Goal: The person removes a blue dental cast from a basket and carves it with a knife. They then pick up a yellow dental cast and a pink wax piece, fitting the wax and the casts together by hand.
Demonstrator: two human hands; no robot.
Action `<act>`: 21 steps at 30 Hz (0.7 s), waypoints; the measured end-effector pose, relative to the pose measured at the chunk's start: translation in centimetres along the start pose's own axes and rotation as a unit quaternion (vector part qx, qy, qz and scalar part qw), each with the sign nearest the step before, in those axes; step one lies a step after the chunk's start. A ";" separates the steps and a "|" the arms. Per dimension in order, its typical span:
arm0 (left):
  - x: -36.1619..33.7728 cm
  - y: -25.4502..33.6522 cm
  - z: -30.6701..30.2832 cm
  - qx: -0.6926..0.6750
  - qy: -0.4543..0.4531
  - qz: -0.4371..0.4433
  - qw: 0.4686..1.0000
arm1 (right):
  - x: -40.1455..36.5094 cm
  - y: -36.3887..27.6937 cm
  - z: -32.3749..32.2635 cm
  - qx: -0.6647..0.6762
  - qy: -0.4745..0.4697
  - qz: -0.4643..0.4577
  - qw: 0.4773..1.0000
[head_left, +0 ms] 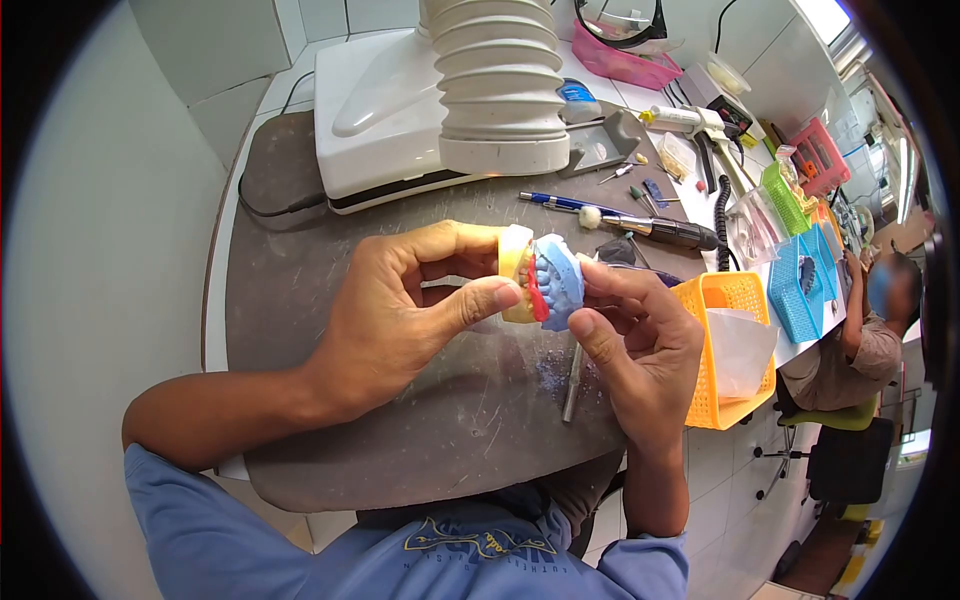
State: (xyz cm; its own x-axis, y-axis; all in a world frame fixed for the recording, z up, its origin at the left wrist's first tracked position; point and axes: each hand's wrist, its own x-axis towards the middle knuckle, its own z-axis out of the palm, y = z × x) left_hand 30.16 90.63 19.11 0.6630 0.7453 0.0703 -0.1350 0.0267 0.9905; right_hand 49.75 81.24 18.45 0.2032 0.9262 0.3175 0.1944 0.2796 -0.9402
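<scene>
My left hand is closed on a yellowish dental cast, thumb in front and fingers behind. Red wax runs along that cast's teeth. A blue dental cast is pinched between the thumb and fingers of my right hand. The two casts face each other with their tooth sides together, above the grey work board. Under my right hand, a slim metal rod-like tool lies beside blue crumbs.
A white machine stands behind, with a ribbed white hose hanging over it. A handpiece, a blue pen and small burs lie at back right. A yellow basket borders the board's right; beyond sits another person.
</scene>
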 end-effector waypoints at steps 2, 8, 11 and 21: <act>0.0 -0.1 0.0 0.004 -0.002 0.006 1.000 | 0.0 0.0 0.0 0.000 0.002 0.000 1.000; 0.1 -0.2 0.1 0.005 -0.004 0.018 1.000 | 0.2 -0.2 0.3 0.016 0.010 0.008 1.000; 0.1 -0.2 0.0 0.000 -0.005 0.009 1.000 | 0.1 -0.3 0.3 0.017 0.012 0.010 1.000; 0.0 -0.3 0.2 0.026 0.012 0.022 0.999 | 0.2 -0.3 0.2 -0.042 -0.017 -0.054 0.998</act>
State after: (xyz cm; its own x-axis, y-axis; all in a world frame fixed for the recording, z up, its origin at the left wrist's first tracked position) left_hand 30.39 90.47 18.86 0.6397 0.7605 0.1119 -0.1246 -0.0410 0.9914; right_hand 49.53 81.37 18.75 0.1444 0.9001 0.4110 0.2927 0.3579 -0.8867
